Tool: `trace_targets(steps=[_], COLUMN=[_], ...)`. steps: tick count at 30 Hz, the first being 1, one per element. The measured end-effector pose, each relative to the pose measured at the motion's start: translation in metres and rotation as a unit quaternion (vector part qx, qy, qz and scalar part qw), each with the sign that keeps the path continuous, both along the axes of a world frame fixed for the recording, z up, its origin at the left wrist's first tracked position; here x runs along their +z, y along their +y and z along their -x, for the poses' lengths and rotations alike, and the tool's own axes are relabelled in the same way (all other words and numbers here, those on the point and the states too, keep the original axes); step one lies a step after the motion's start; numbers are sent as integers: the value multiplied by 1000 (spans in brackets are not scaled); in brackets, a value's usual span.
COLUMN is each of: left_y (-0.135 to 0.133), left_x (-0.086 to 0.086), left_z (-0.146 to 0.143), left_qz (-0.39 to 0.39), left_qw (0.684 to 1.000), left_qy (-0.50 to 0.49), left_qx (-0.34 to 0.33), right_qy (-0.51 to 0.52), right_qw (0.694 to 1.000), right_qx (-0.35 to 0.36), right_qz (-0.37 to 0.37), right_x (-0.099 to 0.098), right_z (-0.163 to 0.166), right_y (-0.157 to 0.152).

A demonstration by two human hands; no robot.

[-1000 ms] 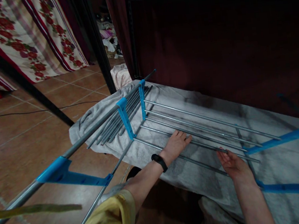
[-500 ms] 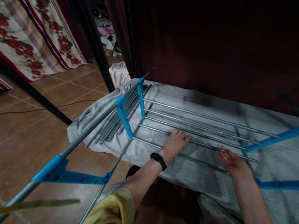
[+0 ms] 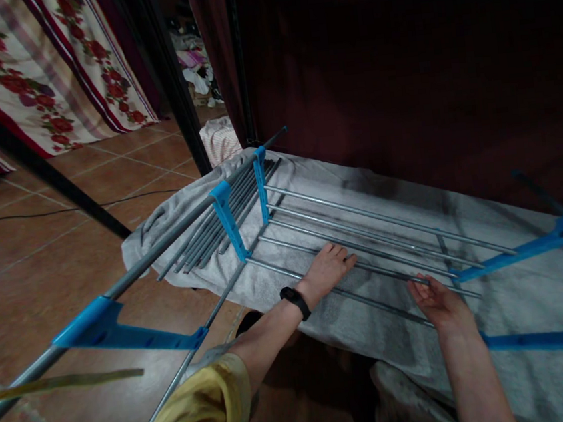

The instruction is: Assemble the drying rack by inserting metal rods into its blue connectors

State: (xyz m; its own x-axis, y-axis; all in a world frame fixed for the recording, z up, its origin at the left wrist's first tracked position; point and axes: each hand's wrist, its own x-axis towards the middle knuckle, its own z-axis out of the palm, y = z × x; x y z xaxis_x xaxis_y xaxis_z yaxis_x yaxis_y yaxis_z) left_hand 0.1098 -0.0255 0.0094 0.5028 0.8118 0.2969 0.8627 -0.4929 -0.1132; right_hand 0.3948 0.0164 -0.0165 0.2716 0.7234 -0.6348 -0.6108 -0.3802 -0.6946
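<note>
A rack frame of grey metal tubes and blue plastic brackets (image 3: 229,220) lies on a grey blanket, with several thin rods running across it. My left hand (image 3: 328,268), palm down with a black band on its wrist, closes over one metal rod (image 3: 388,272) near its middle. Farther right along the same rod, my right hand (image 3: 438,302) is turned palm up, its fingers curled around the rod close to its free right end. To the right are two more blue brackets (image 3: 527,253), near the rods' right ends.
Several loose grey tubes (image 3: 199,246) lie bundled at the left of the blanket (image 3: 353,180). A dark panel (image 3: 373,80) rises behind it. Black posts (image 3: 166,69), a flowered curtain (image 3: 36,76) and a cable on the tiled floor (image 3: 20,265) are at left.
The view has shifted slightly, so the scene sits a little farther left. Both hands keep about the same place on the rod.
</note>
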Motion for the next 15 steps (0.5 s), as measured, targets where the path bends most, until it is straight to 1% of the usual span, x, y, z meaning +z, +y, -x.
trace_targets(steps=[7,9,15], left_y=[1,1,1], left_x=[4,7,18], left_z=[2,5,22], left_qz=[10,19,85], left_qw=[1000,999,994], left_qy=[-18,-27,-53], left_qx=[5,18,49], right_qy=[20,22,24], right_qw=[1000,999,994], right_qx=[-9,-14,-39], right_qz=[-11,-29,-100], right_x=[5,7,10], right_z=[-1,1,12], right_y=[1,0,-4])
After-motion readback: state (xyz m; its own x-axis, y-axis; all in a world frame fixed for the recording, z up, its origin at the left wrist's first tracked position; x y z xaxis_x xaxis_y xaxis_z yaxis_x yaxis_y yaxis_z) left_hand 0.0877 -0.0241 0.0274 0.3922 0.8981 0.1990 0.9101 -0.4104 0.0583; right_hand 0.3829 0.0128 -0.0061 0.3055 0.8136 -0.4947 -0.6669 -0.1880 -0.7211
